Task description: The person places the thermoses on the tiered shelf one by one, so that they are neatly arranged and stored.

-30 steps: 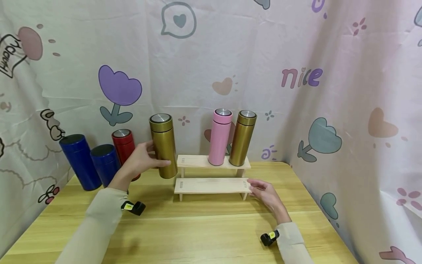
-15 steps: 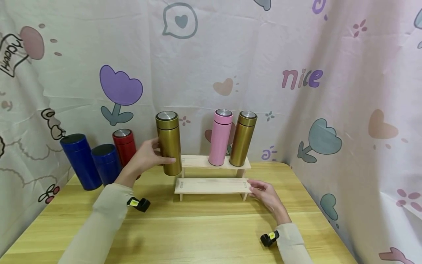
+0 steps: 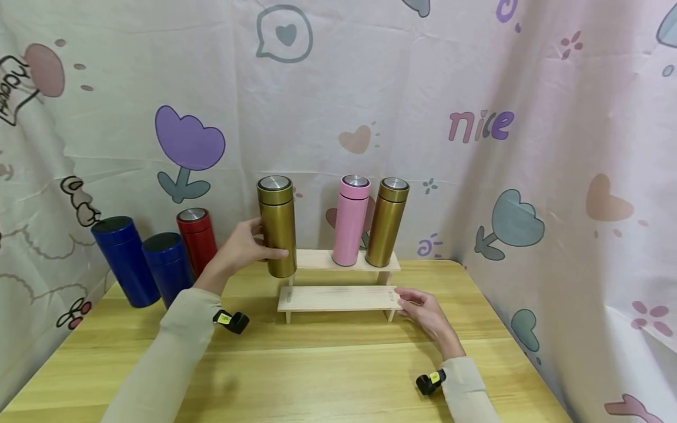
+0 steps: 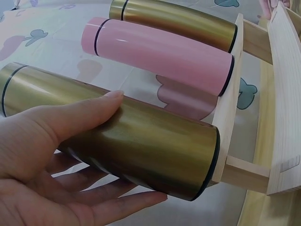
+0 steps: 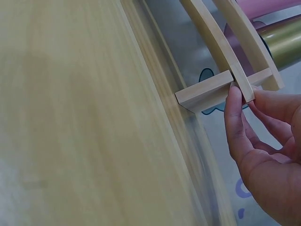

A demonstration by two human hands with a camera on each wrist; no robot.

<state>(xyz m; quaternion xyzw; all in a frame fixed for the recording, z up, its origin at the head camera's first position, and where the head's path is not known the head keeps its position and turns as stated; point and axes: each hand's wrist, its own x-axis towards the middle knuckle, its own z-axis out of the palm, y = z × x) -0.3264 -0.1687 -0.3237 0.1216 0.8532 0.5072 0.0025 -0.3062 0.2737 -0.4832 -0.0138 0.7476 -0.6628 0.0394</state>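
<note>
"Where was your gold flask (image 3: 282, 220)?"
"At ten o'clock from the two-step wooden shelf (image 3: 338, 298). My left hand (image 3: 244, 248) gripped its body; my right hand (image 3: 425, 310) pinched the shelf's end."
"Slippery?"
"Maybe: hard, smooth, likely heavy. Round the middle looked safest."
</note>
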